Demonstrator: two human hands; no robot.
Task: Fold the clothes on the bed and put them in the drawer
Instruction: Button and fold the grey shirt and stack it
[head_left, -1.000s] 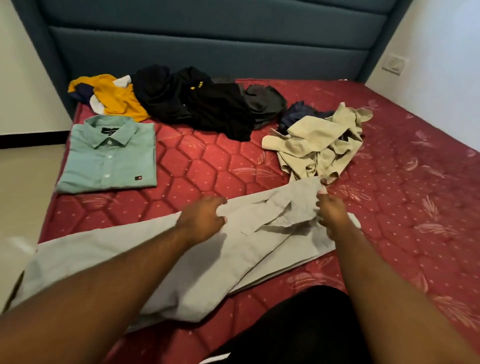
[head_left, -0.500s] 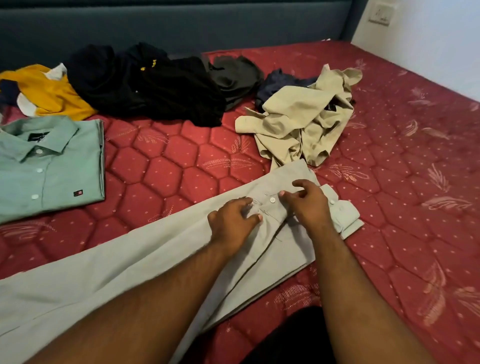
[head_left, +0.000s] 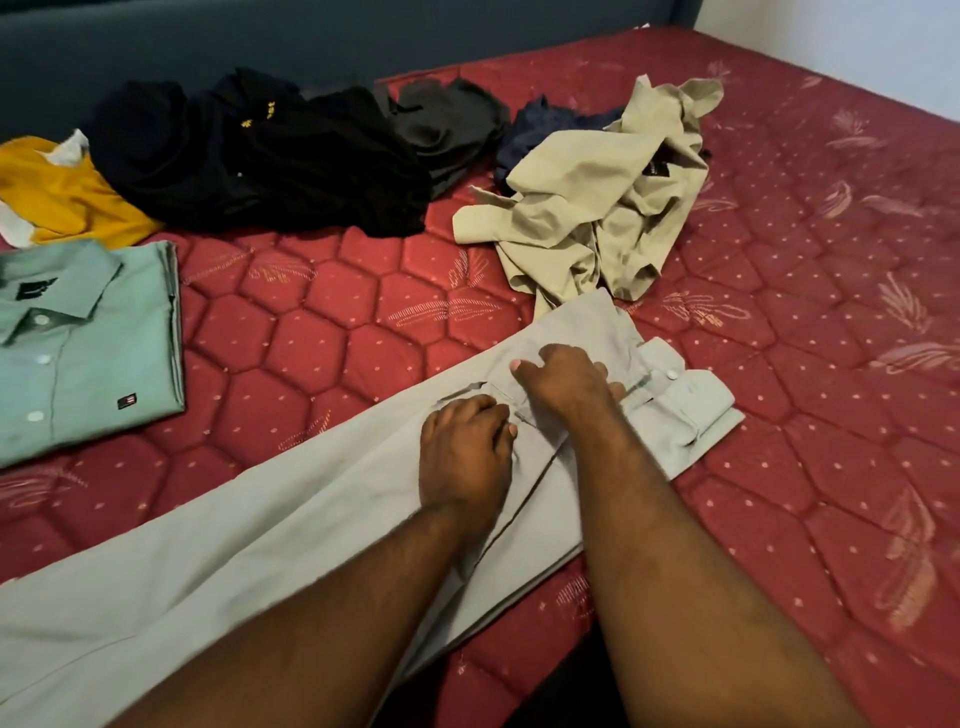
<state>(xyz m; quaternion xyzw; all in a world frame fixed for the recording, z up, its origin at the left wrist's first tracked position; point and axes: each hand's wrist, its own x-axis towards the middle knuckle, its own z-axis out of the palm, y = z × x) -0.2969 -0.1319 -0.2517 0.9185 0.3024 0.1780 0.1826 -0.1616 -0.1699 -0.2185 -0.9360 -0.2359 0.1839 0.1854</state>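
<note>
Light grey trousers (head_left: 260, 545) lie stretched across the red mattress (head_left: 810, 374), waistband to the right. Both hands are at the fly, close together. My left hand (head_left: 465, 452) pinches the fabric just below the fly with curled fingers. My right hand (head_left: 566, 384) grips the waistband flap beside a white button, fingers curled over it. A folded green shirt (head_left: 88, 353) lies at the left. No drawer is in view.
A crumpled beige garment (head_left: 597, 208) lies just beyond the trousers. Black clothes (head_left: 270, 156), a yellow garment (head_left: 62, 197), a dark grey piece (head_left: 447, 119) and a navy one (head_left: 540, 124) are heaped along the blue headboard (head_left: 260, 36). A white wall (head_left: 857, 41) bounds the right.
The hands came together from apart onto the fly of the trousers. The right hand shifted slightly up the waistband and the view moved closer and lower.
</note>
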